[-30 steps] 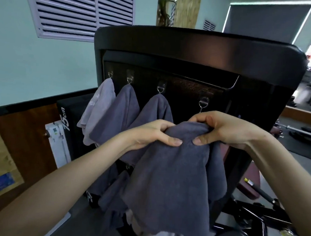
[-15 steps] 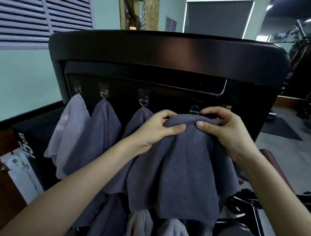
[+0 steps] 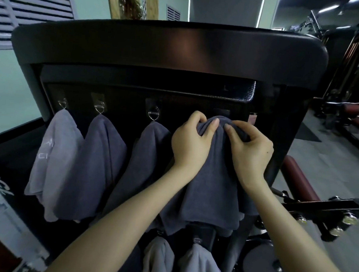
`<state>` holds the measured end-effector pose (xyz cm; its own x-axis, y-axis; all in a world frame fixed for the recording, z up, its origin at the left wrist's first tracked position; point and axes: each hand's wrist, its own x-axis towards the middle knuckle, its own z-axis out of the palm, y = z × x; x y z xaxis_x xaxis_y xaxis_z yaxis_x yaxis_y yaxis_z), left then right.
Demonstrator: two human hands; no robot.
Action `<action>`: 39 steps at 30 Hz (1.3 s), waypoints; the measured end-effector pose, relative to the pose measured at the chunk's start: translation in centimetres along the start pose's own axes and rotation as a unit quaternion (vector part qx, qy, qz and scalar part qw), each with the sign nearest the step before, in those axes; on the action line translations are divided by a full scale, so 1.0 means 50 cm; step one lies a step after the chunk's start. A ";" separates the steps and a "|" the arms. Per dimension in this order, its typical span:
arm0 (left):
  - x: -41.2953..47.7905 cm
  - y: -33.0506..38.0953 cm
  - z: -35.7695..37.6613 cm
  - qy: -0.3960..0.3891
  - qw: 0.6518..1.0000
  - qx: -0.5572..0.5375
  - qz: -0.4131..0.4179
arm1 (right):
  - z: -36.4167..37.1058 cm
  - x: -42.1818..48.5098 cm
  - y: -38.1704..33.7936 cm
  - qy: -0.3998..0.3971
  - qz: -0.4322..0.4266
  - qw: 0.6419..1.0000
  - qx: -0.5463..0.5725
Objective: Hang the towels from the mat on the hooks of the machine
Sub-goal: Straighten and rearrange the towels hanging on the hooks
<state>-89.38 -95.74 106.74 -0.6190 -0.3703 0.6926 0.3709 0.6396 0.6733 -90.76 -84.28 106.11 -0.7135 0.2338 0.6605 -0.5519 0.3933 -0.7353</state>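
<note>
Since earlier frame, dark towel (image 3: pixel 211 179) raised to fourth hook, now hidden. Fabric pinched by fingers of left hand (image 3: pixel 189 143) and right hand (image 3: pixel 250 152). Three towels hung on upper row; this one not yet released.

Both hands raised, fingers (image 3: pixel 213 127) pinched shut

black machine (image 3: pixel 168 46), hooks (image 3: pixel 153 113), grey towels (image 3: pixel 102 165) hanging
</note>
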 end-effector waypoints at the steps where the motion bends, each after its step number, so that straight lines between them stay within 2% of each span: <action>1: -0.005 0.001 0.005 0.012 0.999 0.027 0.013 | 0.001 -0.004 0.002 0.003 -0.006 1.000 -0.009; 4: -0.022 -0.011 0.025 0.073 0.980 0.174 0.064 | 0.000 -0.017 0.017 0.008 -0.033 0.997 -0.075; 7: -0.028 -0.024 0.032 0.089 0.960 0.257 0.062 | 0.000 -0.026 0.036 0.001 -0.094 0.984 -0.152; 10: -0.036 -0.010 0.030 0.049 0.948 0.303 0.085 | 0.002 -0.018 0.047 0.035 -0.198 0.937 -0.285; 12: -0.040 0.013 0.023 -0.027 0.952 0.298 0.056 | 0.003 -0.008 0.049 0.020 -0.246 0.918 -0.310; 14: -0.035 0.013 0.020 -0.113 0.967 0.226 -0.031 | 0.006 -0.006 0.050 -0.041 -0.244 0.930 -0.273; 16: -0.025 0.000 0.010 -0.196 0.967 0.081 -0.141 | 0.006 -0.007 0.048 -0.079 -0.212 0.939 -0.257; 18: -0.028 -0.015 -0.003 -0.220 0.952 -0.064 -0.203 | 0.002 -0.006 0.045 -0.095 -0.183 0.945 -0.254; 20: -0.047 -0.030 -0.017 -0.235 0.935 -0.148 -0.221 | -0.005 0.002 0.041 -0.128 -0.139 0.953 -0.237; 23: -0.079 -0.059 -0.029 -0.197 0.956 -0.145 -0.165 | -0.017 0.010 0.040 -0.147 -0.095 0.969 -0.174; 25: -0.089 -0.070 -0.022 -0.121 0.987 -0.059 -0.089 | -0.020 0.011 0.037 -0.145 -0.090 0.976 -0.138; 26: -0.092 -0.075 -0.013 -0.078 0.995 0.049 -0.038 | -0.021 0.013 0.037 -0.151 -0.093 0.975 -0.134; 27: -0.095 -0.073 -0.004 -0.050 0.986 0.156 -0.008 | -0.023 0.015 0.038 -0.159 -0.098 0.973 -0.138; 28: -0.095 -0.069 0.003 -0.047 0.976 0.212 -0.013 | -0.025 0.019 0.037 -0.166 -0.105 0.970 -0.145; 29: -0.093 -0.065 0.010 -0.080 0.975 0.199 -0.058 | -0.029 0.021 0.036 -0.171 -0.110 0.968 -0.149; 30: -0.091 -0.054 0.013 -0.126 0.975 0.117 -0.143 | -0.031 0.021 0.036 -0.173 -0.112 0.967 -0.147; 31: -0.089 -0.043 0.015 -0.176 0.951 -0.018 -0.252 | -0.032 0.019 0.037 -0.176 -0.109 0.968 -0.144; 32: -0.091 -0.034 0.015 -0.205 0.905 -0.147 -0.342 | -0.032 0.016 0.038 -0.178 -0.105 0.968 -0.143; 33: -0.095 -0.030 0.013 -0.201 0.862 -0.241 -0.398 | -0.031 0.013 0.040 -0.180 -0.099 0.968 -0.143; 34: -0.097 -0.029 0.009 -0.193 0.840 -0.289 -0.416 | -0.030 0.010 0.042 -0.180 -0.096 0.969 -0.141; 35: -0.099 -0.029 0.003 -0.194 0.841 -0.300 -0.406 | -0.030 0.008 0.045 -0.181 -0.095 0.969 -0.137; 36: -0.101 -0.030 -0.003 -0.202 0.863 -0.275 -0.372 | -0.030 0.006 0.048 -0.180 -0.099 0.970 -0.132; 39: -0.098 -0.048 -0.016 -0.177 0.953 -0.127 -0.213 | -0.033 0.003 0.054 -0.185 -0.108 0.970 -0.113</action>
<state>-86.69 -96.03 101.94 -0.9285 -0.2814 0.2422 0.1611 0.2824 0.9457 -91.62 -81.72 104.47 -0.7217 -0.1944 0.6644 -0.6261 0.5927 -0.5066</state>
